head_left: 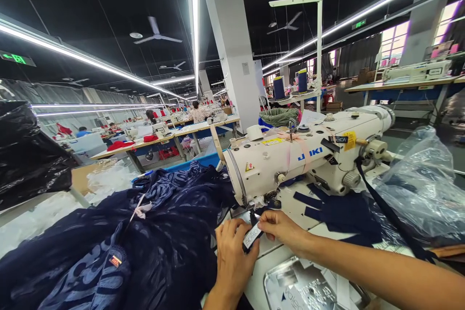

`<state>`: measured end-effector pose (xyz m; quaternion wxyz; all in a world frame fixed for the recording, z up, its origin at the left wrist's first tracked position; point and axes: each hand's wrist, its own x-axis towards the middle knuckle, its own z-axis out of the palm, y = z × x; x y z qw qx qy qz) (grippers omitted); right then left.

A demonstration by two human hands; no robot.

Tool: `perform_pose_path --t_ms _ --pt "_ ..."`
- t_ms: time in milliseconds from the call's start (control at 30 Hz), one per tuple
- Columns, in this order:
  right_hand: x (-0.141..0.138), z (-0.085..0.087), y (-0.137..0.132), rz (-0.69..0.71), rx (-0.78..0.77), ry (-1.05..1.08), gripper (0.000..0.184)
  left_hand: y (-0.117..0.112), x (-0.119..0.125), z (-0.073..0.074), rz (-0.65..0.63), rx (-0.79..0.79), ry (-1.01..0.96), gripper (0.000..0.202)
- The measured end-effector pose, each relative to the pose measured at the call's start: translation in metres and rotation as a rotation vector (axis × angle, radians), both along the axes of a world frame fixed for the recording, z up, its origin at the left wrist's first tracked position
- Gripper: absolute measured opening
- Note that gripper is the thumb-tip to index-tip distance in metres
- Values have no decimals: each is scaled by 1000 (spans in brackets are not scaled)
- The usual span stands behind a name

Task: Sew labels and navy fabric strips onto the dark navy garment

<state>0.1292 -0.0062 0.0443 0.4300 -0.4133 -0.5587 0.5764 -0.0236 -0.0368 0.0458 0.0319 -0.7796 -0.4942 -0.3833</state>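
Observation:
A small white label (251, 236) with dark lettering lies against a dark strip, held between my two hands just in front of a white sewing machine (276, 160). My left hand (234, 254) closes on the label's near end, thumb at its lower edge. The far end is pinched by thumb and fingers of my right hand (283, 230). How the label joins the dark strip cannot be made out. Navy garments (174, 232) are heaped left of my left hand. The needle area is partly hidden behind the machine head and my fingers.
Navy fabric pieces (348, 213) lie right of my hands, beside clear plastic bags (425, 189). A metal tin (308, 286) with loose labels sits near the front edge. Thread cones (279, 88) stand behind the machine. A black plastic bag (32, 150) is at far left.

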Motion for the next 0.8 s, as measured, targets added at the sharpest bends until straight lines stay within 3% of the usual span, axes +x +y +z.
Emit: perform_pose_path --t_ms 100,233,567,800 --pt "2 0 0 -2 12 -13 16 2 1 2 10 -271 -221 35" --pt "0 -1 -1 -8 50 -8 16 7 2 7 -74 -556 -428 30" --pt "-10 -8 3 -20 150 -43 14 16 -4 -3 -161 -754 -686 31" --pt "-14 -14 1 -76 266 -103 9 19 -8 -5 -197 -757 -705 39"
